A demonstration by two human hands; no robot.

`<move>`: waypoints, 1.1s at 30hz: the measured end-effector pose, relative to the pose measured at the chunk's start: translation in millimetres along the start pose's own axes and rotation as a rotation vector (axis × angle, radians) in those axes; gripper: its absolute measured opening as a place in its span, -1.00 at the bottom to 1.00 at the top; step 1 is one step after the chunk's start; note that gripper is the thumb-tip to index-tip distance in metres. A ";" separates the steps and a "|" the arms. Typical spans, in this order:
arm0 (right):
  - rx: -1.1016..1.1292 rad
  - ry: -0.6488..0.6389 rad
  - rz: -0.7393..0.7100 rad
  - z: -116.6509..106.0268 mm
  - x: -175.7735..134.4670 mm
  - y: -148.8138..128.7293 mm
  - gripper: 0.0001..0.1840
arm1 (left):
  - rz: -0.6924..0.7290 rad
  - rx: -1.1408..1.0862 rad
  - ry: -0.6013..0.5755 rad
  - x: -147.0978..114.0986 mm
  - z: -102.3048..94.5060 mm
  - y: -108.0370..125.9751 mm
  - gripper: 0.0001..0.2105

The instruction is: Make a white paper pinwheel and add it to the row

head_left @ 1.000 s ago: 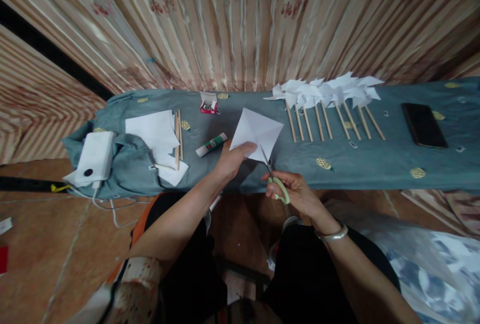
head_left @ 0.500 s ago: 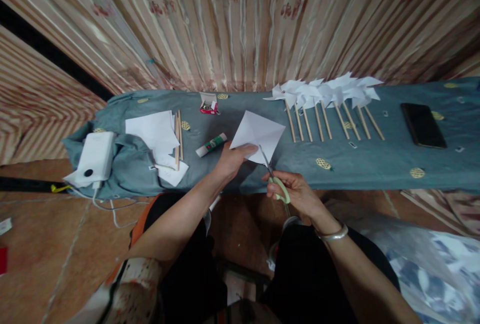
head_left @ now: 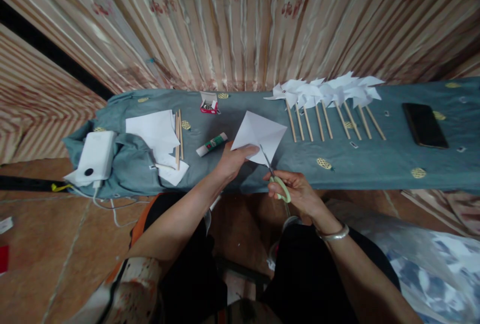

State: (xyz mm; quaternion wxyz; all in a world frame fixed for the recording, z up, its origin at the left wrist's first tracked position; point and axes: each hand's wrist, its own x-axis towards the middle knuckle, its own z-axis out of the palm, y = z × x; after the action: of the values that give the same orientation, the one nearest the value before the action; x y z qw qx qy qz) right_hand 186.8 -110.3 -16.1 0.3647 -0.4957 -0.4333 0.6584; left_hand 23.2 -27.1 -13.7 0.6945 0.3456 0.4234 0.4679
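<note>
My left hand (head_left: 233,160) grips a square sheet of white paper (head_left: 258,131) by its left corner, thumb on top. In my right hand (head_left: 294,188) is a pair of scissors (head_left: 278,186) with light green handles. Their blades lie at the paper's lower right edge and point in toward its middle. A glue stick (head_left: 212,144) with a green label lies just left of the paper. Beyond it stands an open red box (head_left: 208,104) of small metal pieces.
White paper pinwheels (head_left: 326,92) on wooden sticks lie in a row at the back right, with a black phone (head_left: 425,125) farther right. On the left are paper sheets (head_left: 152,131), wooden sticks (head_left: 178,139) and a white power bank (head_left: 96,156) with cables.
Almost nothing differs. The paper, both hands and the scissors keep the same positions, apart from a very slight shift of the whole view.
</note>
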 end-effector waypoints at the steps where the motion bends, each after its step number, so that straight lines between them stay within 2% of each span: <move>1: 0.005 0.002 0.001 0.1 0.1 0.0 -0.56 | -0.003 0.003 0.004 -0.4 0.4 0.7 -0.79; 18: 0.043 0.019 0.034 0.5 2.1 0.9 -0.57 | -0.044 0.048 0.019 -3.2 2.3 2.8 -0.83; 25: 0.030 0.019 0.016 1.8 3.1 2.4 -0.57 | -0.030 -0.013 0.003 -4.0 4.1 2.7 -0.82; 29: -0.040 -0.055 0.013 0.5 -0.4 -1.3 -0.53 | 0.000 -0.029 -0.001 -1.8 2.8 5.6 -0.85; 33: -0.069 -0.176 0.049 -10.7 -8.4 -7.9 -0.48 | 0.029 -0.050 0.054 3.6 -1.6 14.8 -0.85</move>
State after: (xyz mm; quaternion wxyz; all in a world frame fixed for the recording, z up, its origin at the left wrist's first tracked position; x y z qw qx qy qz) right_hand 199.7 -112.8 -7.3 0.2917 -0.4585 -0.4741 0.6928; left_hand 17.3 -18.8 -2.3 0.6845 0.3213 0.4251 0.4975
